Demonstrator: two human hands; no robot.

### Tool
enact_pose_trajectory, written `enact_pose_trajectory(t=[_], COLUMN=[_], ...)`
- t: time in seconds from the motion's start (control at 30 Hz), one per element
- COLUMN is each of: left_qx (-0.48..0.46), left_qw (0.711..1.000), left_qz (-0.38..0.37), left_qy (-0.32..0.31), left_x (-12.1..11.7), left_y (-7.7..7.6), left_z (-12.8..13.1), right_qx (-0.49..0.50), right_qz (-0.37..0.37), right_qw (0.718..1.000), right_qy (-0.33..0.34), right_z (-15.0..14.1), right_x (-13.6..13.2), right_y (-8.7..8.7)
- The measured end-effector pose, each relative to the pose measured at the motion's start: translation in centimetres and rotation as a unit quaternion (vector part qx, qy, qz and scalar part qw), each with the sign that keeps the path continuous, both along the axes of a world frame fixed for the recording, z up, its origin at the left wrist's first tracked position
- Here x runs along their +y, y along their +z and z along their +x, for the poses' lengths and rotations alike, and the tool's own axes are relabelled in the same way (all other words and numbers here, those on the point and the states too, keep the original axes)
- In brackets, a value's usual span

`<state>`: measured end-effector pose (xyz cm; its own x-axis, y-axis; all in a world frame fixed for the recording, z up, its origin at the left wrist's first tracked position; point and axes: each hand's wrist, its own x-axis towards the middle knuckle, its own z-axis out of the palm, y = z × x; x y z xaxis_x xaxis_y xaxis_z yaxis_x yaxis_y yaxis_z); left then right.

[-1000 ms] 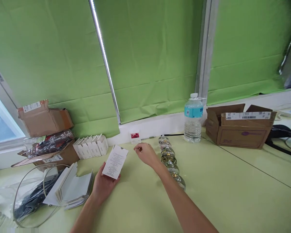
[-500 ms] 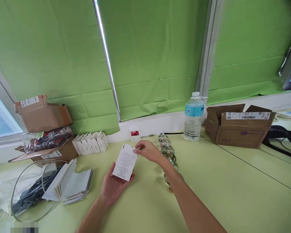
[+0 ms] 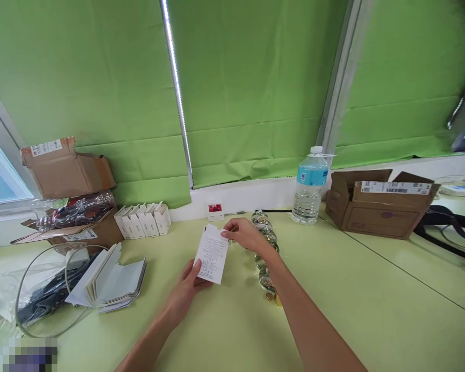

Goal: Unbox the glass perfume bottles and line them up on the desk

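Observation:
A small white paper box (image 3: 211, 257), its face covered in fine black print, is held tilted above the table. My left hand (image 3: 186, 289) grips its lower left side, thumb on the printed face and fingers behind. At the top right corner, my right hand (image 3: 242, 233) pinches the edge between thumb and finger. Part of the top looks notched or open. Beneath and beside my right forearm runs a row of round, clear glass-like containers (image 3: 266, 235), partly hidden by the arm. A small red-and-white card (image 3: 215, 211) stands at the wall behind the box.
Several white boxes (image 3: 143, 221) stand at the back left. Nearer lies a stack of flat white cartons (image 3: 118, 284) beside a cable and bagged black item (image 3: 50, 294). Brown cardboard boxes (image 3: 70, 173) are piled left. A water bottle (image 3: 310, 186) and open cardboard box (image 3: 380, 206) stand back right.
Both hands have shifted slightly right with the paper box. My left hand has turned so its thumb now presses on the printed face. My right hand keeps its pinch at the top corner.

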<state>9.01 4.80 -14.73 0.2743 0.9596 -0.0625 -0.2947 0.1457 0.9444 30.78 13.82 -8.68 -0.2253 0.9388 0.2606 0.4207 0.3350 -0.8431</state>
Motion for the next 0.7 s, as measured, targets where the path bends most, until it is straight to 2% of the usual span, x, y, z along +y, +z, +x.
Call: enact_pose_trajectory(t=[0.1, 0.27, 0.53, 0.7], left_qx=[0.070, 0.060, 0.019, 0.028], left_qw=[0.996, 0.996, 0.999, 0.998], left_qz=[0.049, 0.067, 0.046, 0.049], left_qy=[0.010, 0.012, 0.003, 0.009], left_x=[-0.6, -1.1, -0.2, 0.0], left_y=[0.6, 1.2, -0.3, -0.8], left_z=[0.4, 0.6, -0.3, -0.2], right_qx=[-0.009, -0.034, -0.077, -0.090], right_qz=[0.001, 0.012, 0.030, 0.059], right_qw=[1.000, 0.999, 0.996, 0.994], right_qy=[0.006, 0.015, 0.024, -0.013], right_z=[0.2, 0.2, -0.1, -0.4], right_x=[0.0, -0.2, -0.6, -0.8], right_y=[0.1, 0.7, 0.8, 1.0])
